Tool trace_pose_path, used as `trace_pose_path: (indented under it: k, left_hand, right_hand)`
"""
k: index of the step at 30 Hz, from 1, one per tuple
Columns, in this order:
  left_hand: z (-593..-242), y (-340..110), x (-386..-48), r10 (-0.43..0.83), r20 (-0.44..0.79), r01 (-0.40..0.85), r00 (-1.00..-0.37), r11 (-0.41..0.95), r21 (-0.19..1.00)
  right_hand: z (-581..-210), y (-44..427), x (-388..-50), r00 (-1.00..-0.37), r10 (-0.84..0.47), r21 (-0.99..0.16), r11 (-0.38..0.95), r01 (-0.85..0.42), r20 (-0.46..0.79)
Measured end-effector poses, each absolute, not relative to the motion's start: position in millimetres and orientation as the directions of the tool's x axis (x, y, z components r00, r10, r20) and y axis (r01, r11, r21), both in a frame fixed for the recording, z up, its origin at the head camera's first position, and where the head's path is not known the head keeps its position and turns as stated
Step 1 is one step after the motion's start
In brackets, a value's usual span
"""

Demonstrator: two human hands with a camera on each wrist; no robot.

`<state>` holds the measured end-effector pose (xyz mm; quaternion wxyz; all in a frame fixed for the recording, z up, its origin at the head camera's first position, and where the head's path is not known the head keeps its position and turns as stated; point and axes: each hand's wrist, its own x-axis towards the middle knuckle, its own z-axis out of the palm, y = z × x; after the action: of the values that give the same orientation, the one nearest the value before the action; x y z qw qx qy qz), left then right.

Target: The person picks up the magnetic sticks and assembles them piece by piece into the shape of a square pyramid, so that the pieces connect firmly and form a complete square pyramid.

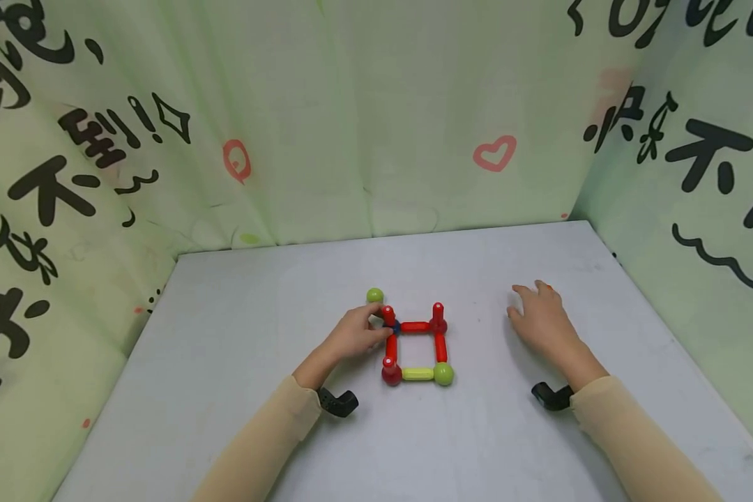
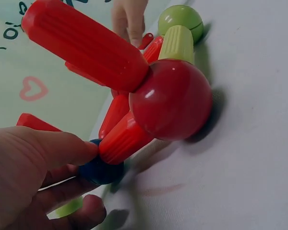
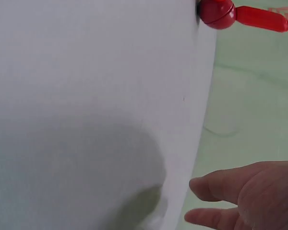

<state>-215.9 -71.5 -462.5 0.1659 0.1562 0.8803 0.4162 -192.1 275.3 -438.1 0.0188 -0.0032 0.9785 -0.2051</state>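
On the white table stands a square of magnetic-toy-like rods and balls. Its corners are a blue ball (image 2: 103, 173), a red ball (image 1: 392, 373), a second red ball (image 3: 218, 13) and a green ball (image 1: 443, 374). Red rods (image 1: 416, 326) form three sides and a yellow-green rod (image 1: 417, 374) the front one. Red rods (image 2: 86, 45) rise from every corner except the green one. My left hand (image 1: 359, 330) pinches the blue ball at the back left corner. Off to the right, my right hand (image 1: 544, 321) hovers over the table with spread fingers, holding nothing.
Just behind my left hand lies another green ball (image 1: 374, 295). The white table (image 1: 276, 293) reaches back to a pale green curtain (image 1: 364, 139) with black lettering, which also hangs along both sides. Each wrist carries a black camera (image 1: 339, 403).
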Motion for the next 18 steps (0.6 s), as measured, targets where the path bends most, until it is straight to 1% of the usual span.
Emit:
trace_pose_path:
  k: [3, 6, 11, 15, 18]
  left_hand:
    - [-463.7, -74.4, -214.9, 0.403, -0.135, 0.167, -0.905, 0.629, 0.759]
    - [-464.4, -76.9, -214.3, 0.404, -0.086, 0.222, -0.911, 0.654, 0.724]
    - [-463.0, -80.7, -212.1, 0.382, -0.069, 0.232, -0.921, 0.684, 0.692]
    - [-460.9, -83.4, -208.7, 0.359, -0.086, 0.211, -0.929, 0.706, 0.676]
    - [-460.2, -85.1, -205.0, 0.344, -0.1, 0.191, -0.934, 0.714, 0.673]
  right_hand:
    - [-441.2, 287.3, -191.8, -0.998, -0.005, -0.329, 0.944, 0.015, -0.06]
    - [-443.0, 295.0, -191.7, -0.999, -0.004, -0.313, 0.95, 0.007, -0.037]
    - [-441.7, 297.4, -193.0, -1.0, -0.029, -0.38, 0.924, -0.03, 0.008]
    - [-438.3, 292.6, -194.2, -0.997, -0.06, -0.414, 0.91, -0.033, -0.052]
    - [-435.6, 287.5, -193.8, -0.99, -0.074, -0.448, 0.894, -0.013, -0.119]
